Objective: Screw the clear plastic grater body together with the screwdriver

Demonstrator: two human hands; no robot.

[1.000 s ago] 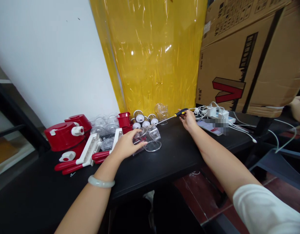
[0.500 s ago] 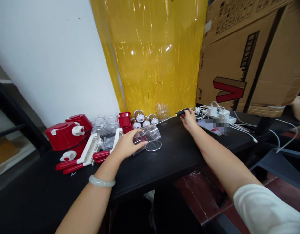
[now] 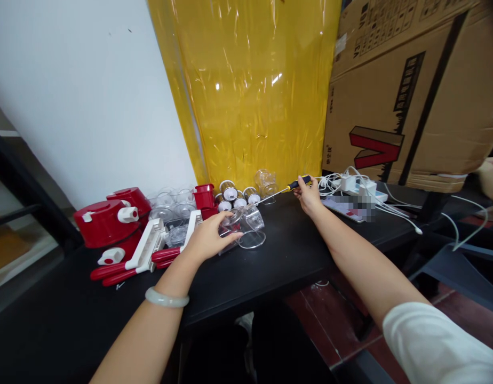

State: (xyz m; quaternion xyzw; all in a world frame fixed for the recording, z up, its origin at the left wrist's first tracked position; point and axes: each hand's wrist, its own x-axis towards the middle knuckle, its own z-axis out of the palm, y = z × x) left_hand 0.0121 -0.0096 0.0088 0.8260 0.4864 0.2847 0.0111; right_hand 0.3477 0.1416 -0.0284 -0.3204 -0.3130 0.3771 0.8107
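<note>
Left hand [image 3: 208,234] is curled round a clear plastic part [image 3: 252,217], with the thumb on one side and the fingers on the other; the part is on or just over the black tabletop [image 3: 286,261], I cannot tell which; right hand [image 3: 308,194] pinches a screwdriver [image 3: 289,188] by its black and yellow handle, and the thin rod points left at the top of the clear part; from so far off, I cannot see if the tip sits in a screw.

I think the step in hand is using the screwdriver on that part; to me, the next move calls for a steady left hand and a straight rod, so the tip does not slip.

Little cans [image 3: 229,191] with white ends are piled just behind the part, and I could bump them; red cups [image 3: 204,197] stand next to the cans; white pieces with red handles [image 3: 144,248] crowd the left hand's side, with red tubs [image 3: 106,224] past them; a phone [image 3: 338,207] and white cords [image 3: 352,184] are near the right hand, so I have little room there; a big cardboard box [image 3: 366,106] stands behind.
</note>
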